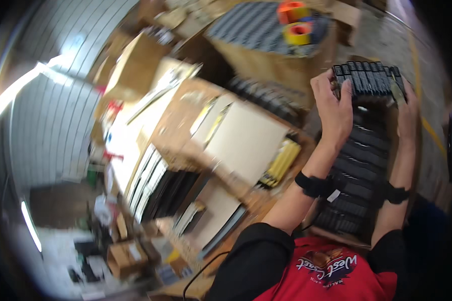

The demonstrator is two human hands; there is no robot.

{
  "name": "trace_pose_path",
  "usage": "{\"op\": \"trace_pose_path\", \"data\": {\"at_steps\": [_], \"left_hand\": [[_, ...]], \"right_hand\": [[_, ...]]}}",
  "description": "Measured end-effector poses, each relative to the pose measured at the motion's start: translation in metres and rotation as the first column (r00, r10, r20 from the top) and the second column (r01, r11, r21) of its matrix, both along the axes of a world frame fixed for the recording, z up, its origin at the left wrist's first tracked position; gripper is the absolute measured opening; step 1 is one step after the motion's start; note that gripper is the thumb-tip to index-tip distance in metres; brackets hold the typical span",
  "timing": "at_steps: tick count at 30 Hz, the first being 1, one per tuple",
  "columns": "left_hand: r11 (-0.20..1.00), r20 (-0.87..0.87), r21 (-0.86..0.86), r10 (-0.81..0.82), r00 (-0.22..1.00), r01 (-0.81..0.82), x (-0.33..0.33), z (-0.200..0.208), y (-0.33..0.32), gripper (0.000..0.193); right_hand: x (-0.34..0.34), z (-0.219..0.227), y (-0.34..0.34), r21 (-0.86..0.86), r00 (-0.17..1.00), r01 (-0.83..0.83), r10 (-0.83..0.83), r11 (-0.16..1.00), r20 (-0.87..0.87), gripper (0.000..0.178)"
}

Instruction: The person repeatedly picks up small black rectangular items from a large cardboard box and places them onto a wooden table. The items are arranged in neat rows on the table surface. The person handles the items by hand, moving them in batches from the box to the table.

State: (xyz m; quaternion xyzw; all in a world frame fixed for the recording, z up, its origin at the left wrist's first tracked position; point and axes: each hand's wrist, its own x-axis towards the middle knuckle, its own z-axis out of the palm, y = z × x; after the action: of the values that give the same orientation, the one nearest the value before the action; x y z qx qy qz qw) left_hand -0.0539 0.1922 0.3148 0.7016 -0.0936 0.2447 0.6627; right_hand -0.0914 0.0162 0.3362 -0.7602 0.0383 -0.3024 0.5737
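Note:
Between both hands, at the upper right, a row of several slim black packs (pixel 367 79) stands side by side. My left hand (pixel 335 104) closes on the row's left end, thumb on the near face. The right end is gripped by my right hand (pixel 408 106); a greenish thing, too blurred to name, shows beside that thumb. Below the hands and between my forearms lies a long open cardboard box (pixel 394 128) with rows of similar black packs (pixel 359 155) in it. Dark bands circle both wrists.
To the left, a wooden table (pixel 178 118) bears a stack of pale boards (pixel 246 140) with yellow-black edges. Beyond it stands a big carton (pixel 266 65) topped with dark packs and orange and yellow tape rolls (pixel 298 33). A black cable (pixel 206 266) curves beside my left sleeve.

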Motion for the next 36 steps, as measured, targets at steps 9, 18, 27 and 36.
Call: {"op": "trace_pose_path", "data": {"at_steps": [9, 18, 27, 36], "left_hand": [[0.955, -0.470, -0.158, 0.150, 0.870, -0.250, -0.212, -0.098, 0.346, 0.045], [0.798, -0.566, 0.016, 0.503, 0.653, -0.602, -0.299, -0.196, 0.448, 0.022], [0.571, -0.382, 0.645, 0.816, 0.433, -0.508, -0.265, -0.173, 0.455, 0.030], [0.369, -0.166, 0.907, 0.756, 0.633, -0.202, -0.241, -0.136, 0.449, 0.046]], "right_hand": [[-0.075, -0.059, 0.313, -0.326, 0.722, -0.691, 0.590, 0.646, -0.360, 0.063], [-0.083, -0.194, 0.440, -0.057, 0.368, -0.919, 0.797, 0.390, -0.479, 0.036], [-0.057, -0.199, 0.471, -0.016, 0.277, -0.927, 0.656, 0.375, -0.702, 0.036], [-0.078, -0.170, 0.491, 0.222, 0.298, -0.650, 0.512, 0.727, -0.806, 0.031]]}}
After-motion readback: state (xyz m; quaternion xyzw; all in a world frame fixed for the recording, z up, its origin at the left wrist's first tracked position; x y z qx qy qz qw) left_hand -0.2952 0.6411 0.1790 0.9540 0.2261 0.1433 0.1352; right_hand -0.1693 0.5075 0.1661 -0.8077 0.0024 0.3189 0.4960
